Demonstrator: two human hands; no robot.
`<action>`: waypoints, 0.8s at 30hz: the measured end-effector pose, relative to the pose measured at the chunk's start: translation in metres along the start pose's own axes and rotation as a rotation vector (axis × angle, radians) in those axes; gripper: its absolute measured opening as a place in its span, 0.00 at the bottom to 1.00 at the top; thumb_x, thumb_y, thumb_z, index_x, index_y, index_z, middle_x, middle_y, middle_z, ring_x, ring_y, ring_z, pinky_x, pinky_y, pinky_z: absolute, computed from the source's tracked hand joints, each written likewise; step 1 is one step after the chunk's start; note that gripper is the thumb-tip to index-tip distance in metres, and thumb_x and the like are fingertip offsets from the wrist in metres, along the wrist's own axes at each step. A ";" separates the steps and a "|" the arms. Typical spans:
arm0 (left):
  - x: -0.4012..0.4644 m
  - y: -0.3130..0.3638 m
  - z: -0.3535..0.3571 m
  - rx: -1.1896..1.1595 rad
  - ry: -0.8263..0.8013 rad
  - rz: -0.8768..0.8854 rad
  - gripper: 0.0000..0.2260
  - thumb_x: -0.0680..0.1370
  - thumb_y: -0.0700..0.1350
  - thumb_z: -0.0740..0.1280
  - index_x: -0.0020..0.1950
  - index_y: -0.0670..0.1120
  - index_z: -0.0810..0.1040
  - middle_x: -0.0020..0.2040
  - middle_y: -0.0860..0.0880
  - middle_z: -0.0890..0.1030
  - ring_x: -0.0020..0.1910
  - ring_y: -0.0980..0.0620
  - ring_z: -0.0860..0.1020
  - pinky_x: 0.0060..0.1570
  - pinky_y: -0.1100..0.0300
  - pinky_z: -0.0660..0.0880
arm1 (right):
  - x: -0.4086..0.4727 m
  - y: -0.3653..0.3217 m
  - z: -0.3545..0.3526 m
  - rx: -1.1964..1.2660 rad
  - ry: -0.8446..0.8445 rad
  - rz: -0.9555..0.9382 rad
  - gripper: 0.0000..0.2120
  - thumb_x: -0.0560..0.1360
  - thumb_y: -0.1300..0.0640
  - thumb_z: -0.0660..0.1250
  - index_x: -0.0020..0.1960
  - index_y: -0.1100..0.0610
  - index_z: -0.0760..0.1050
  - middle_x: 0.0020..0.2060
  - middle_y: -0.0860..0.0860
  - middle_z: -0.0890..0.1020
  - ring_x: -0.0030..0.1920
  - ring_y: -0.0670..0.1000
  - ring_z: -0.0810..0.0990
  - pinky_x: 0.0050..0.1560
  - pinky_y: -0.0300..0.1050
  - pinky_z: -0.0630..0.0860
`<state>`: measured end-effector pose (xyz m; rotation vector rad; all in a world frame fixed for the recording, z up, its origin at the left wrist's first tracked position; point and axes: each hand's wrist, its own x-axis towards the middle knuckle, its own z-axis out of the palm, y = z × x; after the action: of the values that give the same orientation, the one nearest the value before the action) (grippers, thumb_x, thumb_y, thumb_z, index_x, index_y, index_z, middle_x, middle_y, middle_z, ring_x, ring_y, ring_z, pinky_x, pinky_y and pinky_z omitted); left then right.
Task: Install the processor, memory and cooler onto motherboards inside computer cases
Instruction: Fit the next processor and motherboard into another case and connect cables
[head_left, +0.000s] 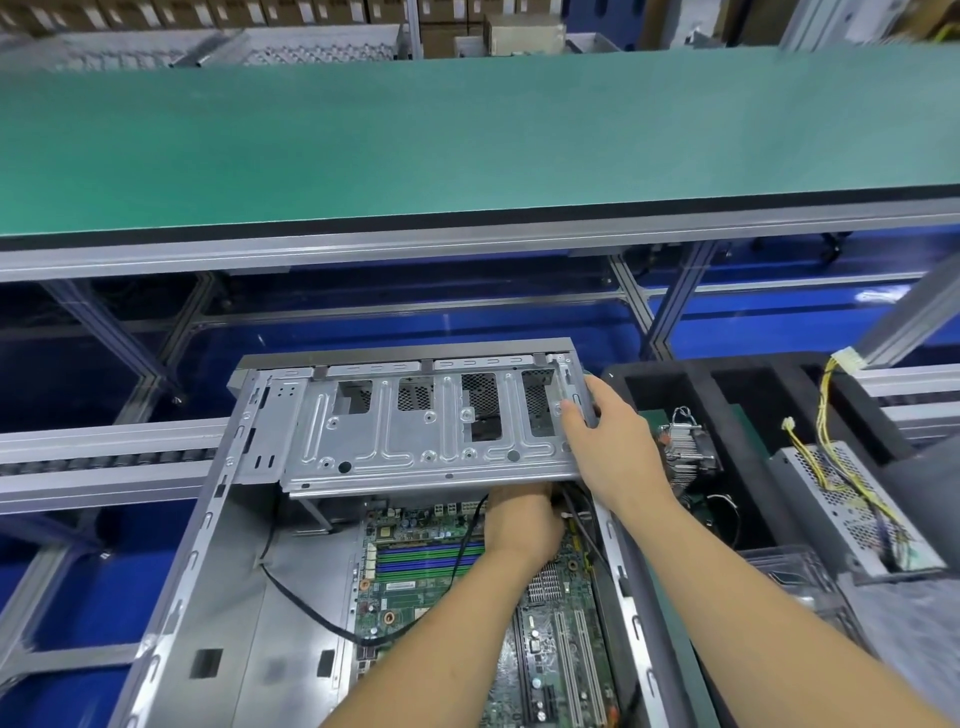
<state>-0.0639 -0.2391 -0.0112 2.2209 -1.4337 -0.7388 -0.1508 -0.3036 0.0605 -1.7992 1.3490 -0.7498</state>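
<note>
The right hand (610, 441) grips the right end of the drive cage (415, 431), fingers curled over its edge, and the cage stands tilted up across the far end of the open case (208, 545). Just below that grip, the left hand (519, 525) reaches under the cage's near edge; its fingers are hidden there, so I cannot tell whether they hold anything. The motherboard (426, 587) lies flat in the case floor, right beneath the left hand, its green and blue memory slots (423, 558) just left of the wrist. A black cable (306, 603) loops further left. To the right of the right hand, a cooler (685, 447) sits in a black foam tray (727, 374), with a power supply (852, 499) beyond.
</note>
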 end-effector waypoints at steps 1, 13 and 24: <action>0.001 0.000 0.000 -0.003 -0.002 0.008 0.05 0.77 0.41 0.64 0.51 0.45 0.79 0.51 0.40 0.81 0.49 0.38 0.79 0.42 0.55 0.73 | 0.000 0.000 0.000 -0.001 0.002 0.000 0.08 0.83 0.49 0.61 0.54 0.34 0.69 0.41 0.37 0.80 0.42 0.40 0.80 0.40 0.37 0.74; 0.004 0.000 0.004 -0.055 0.001 -0.034 0.06 0.78 0.38 0.62 0.50 0.44 0.79 0.52 0.40 0.81 0.50 0.39 0.79 0.44 0.54 0.75 | -0.001 -0.001 -0.001 -0.002 -0.002 -0.001 0.07 0.83 0.48 0.61 0.55 0.34 0.69 0.44 0.41 0.82 0.45 0.44 0.81 0.42 0.39 0.75; 0.010 0.002 0.002 0.030 -0.060 0.044 0.11 0.79 0.39 0.61 0.59 0.43 0.77 0.57 0.39 0.79 0.54 0.38 0.78 0.48 0.54 0.73 | -0.001 -0.001 -0.001 0.003 -0.005 -0.006 0.07 0.83 0.48 0.61 0.56 0.35 0.70 0.45 0.38 0.81 0.45 0.42 0.80 0.41 0.38 0.74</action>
<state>-0.0631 -0.2496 -0.0140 2.1996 -1.5265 -0.7801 -0.1516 -0.3030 0.0622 -1.8019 1.3388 -0.7495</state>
